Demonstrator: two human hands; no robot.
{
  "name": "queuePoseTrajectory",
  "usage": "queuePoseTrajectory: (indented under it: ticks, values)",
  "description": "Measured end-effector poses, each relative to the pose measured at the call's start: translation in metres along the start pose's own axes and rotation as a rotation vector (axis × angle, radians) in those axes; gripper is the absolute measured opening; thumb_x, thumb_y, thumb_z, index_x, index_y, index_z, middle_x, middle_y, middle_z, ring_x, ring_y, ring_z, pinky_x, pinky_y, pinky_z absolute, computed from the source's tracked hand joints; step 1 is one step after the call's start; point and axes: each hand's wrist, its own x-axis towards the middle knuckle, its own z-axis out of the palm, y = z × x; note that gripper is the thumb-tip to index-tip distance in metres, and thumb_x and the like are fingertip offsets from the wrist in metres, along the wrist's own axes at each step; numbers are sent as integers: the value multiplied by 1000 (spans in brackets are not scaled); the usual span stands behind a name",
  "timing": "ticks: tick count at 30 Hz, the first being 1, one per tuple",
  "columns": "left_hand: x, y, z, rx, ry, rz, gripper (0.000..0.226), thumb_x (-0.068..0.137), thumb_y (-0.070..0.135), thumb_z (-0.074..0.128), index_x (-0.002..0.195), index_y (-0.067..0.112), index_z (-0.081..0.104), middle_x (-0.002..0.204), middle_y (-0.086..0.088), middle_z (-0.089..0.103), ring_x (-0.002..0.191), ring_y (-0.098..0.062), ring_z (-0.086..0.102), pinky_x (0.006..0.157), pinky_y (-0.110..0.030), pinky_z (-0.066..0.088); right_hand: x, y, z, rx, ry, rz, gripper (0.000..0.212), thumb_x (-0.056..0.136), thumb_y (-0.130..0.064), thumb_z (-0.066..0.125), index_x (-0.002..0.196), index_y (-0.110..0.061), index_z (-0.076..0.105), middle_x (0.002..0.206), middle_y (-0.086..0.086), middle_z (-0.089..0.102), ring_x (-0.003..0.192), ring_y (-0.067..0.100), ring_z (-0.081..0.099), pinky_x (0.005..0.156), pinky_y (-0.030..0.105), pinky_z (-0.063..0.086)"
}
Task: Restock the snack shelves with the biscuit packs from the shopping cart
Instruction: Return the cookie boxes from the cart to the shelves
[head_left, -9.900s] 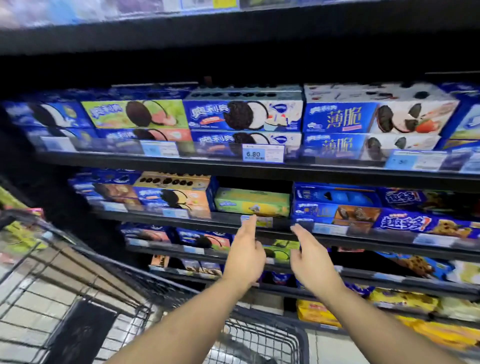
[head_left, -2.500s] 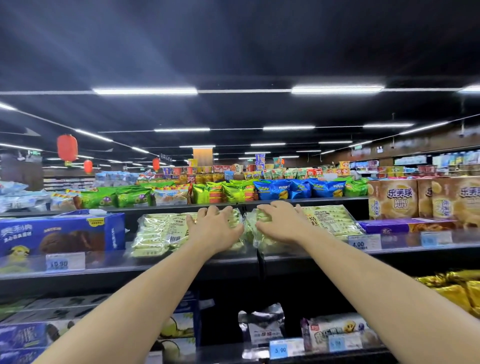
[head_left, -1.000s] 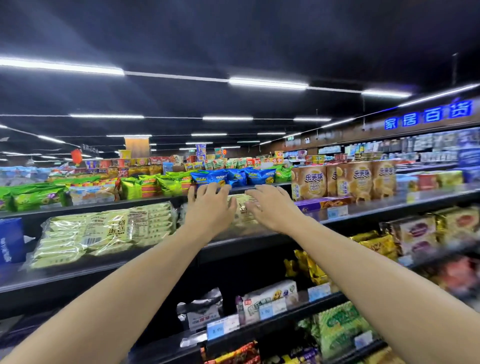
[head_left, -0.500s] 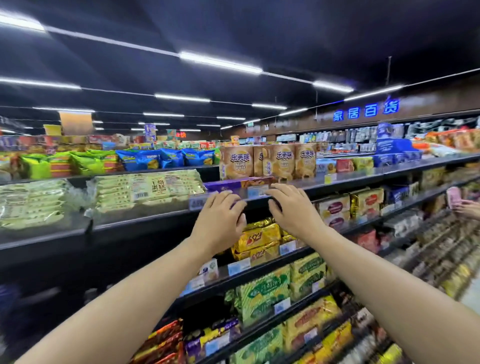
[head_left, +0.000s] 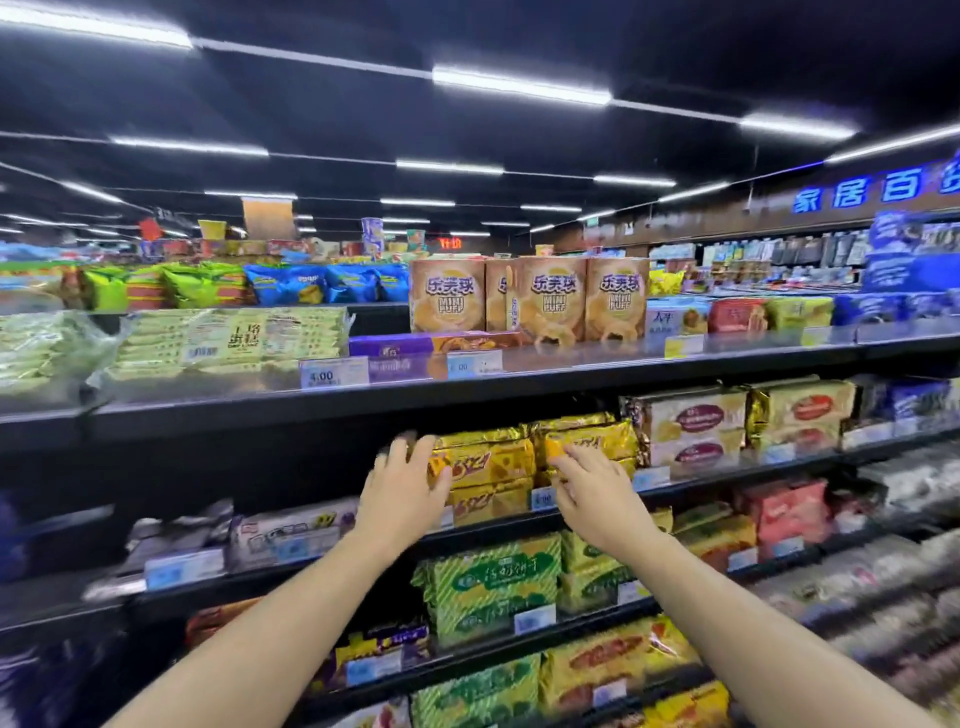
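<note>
Fingers (head_left: 571, 460) on both your left hand (head_left: 402, 496) and right hand (head_left: 595, 493) lie straight and loose, grasping nothing, laid against the gold biscuit packs (head_left: 488, 460) stacked on the second shelf (head_left: 493, 527) down.

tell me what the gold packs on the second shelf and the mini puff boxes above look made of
Gold packs: probably metallised plastic film, glossy; crinkled surface with bright glints. Mini puff boxes: likely printed cardboard, smooth satin finish; flat faces, straight edges.
</note>
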Motion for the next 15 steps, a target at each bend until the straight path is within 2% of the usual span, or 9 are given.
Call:
queuePoseTrajectory:
  ticks: [3, 5, 7, 9, 12, 15]
  values:
    - [16, 0, 8, -70, -123, -172, 74, 89, 72, 47, 150, 34, 29, 156, -12, 33, 131, -41, 45, 105, -50, 43, 12, 13, 14, 27, -16, -11, 41, 102, -36, 42, 142, -29, 48, 160, -1, 32, 150, 22, 22, 120, 46, 23]
    - [27, -1, 13, -136, -183, -226, 87, 81, 80, 49, 153, 39, 21, 162, -11, 22, 134, -41, 45, 107, -50, 44, 23, 22, 20, 13, -9, -14, 41, 103, -34, 43, 143, -29, 46, 160, 0, 32, 150, 23, 21, 121, 45, 21]
    - [38, 0, 19, -150, -233, -243, 98, 74, 84, 51, 154, 41, 14, 164, -12, 15, 134, -40, 47, 107, -49, 45, 33, 30, 23, -3, -1, 7, 42, 103, -33, 44, 145, -27, 45, 156, 2, 38, 148, 25, 26, 119, 45, 23]
    - [48, 1, 29, -150, -268, -245, 104, 69, 85, 55, 152, 45, 8, 165, -8, 4, 140, -41, 41, 109, -49, 43, 42, 38, 26, -30, 7, 16, 42, 102, -34, 47, 143, -24, 46, 145, 3, 46, 139, 28, 36, 115, 45, 29]
    - [58, 2, 46, -188, -291, -245, 105, 66, 82, 63, 149, 51, 7, 163, 3, -3, 149, -37, 20, 114, -52, 36, 55, 50, 31, -89, -4, 11, 39, 100, -38, 50, 134, -21, 50, 124, 3, 54, 122, 28, 45, 107, 45, 35]
    - [58, 1, 59, -183, -257, -219, 102, 66, 80, 68, 149, 52, 15, 161, 8, 2, 148, -32, 13, 113, -50, 35, 70, 60, 33, -110, -70, 31, 43, 96, -44, 49, 133, -22, 52, 128, 5, 56, 124, 31, 46, 109, 48, 33]
